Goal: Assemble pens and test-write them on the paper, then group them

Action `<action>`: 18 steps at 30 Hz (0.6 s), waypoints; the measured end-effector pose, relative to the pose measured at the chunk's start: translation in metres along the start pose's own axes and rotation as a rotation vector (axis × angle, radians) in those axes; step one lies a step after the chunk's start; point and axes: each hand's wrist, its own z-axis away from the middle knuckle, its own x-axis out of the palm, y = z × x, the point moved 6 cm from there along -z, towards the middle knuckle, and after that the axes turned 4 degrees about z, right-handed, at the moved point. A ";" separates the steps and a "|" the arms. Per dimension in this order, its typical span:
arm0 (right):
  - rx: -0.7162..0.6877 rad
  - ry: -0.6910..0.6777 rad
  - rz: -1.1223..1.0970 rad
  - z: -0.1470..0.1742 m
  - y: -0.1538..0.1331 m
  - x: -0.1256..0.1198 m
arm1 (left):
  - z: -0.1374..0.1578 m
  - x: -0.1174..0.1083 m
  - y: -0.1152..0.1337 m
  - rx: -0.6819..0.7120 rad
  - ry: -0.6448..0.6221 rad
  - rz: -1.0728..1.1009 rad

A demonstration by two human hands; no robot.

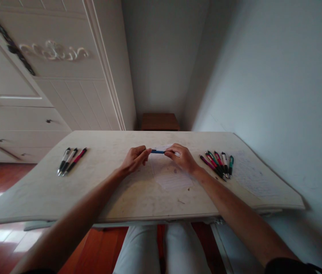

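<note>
A blue pen [157, 152] is held level between my two hands, over the middle of the table. My left hand [135, 157] is closed on its left end, thumb and fingers pressed together. At the other end, my right hand [181, 156] pinches the pen between thumb and fingertips. The fingers cover both of the pen's ends in part. Beneath the hands lies a sheet of paper [170, 179] with faint writing.
On the pale table [92, 198], several pens [216, 163] are grouped at the right and a few more pens [71, 161] at the left. A written sheet [253, 175] lies far right. A white cabinet [63, 95] and a wall [263, 95] flank the table.
</note>
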 end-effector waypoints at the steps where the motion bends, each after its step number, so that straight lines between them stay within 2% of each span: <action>1: -0.007 -0.007 -0.010 0.000 -0.001 0.000 | 0.001 0.000 0.000 -0.009 -0.009 0.004; 9: -0.025 0.038 -0.087 0.000 -0.001 -0.004 | -0.001 -0.002 -0.006 -0.037 0.015 -0.052; 15: -0.013 0.009 -0.107 0.000 0.002 -0.002 | -0.004 -0.002 -0.010 0.045 0.065 -0.009; 18: -0.013 0.017 -0.094 0.000 0.003 -0.002 | -0.005 -0.002 -0.010 0.083 0.081 -0.067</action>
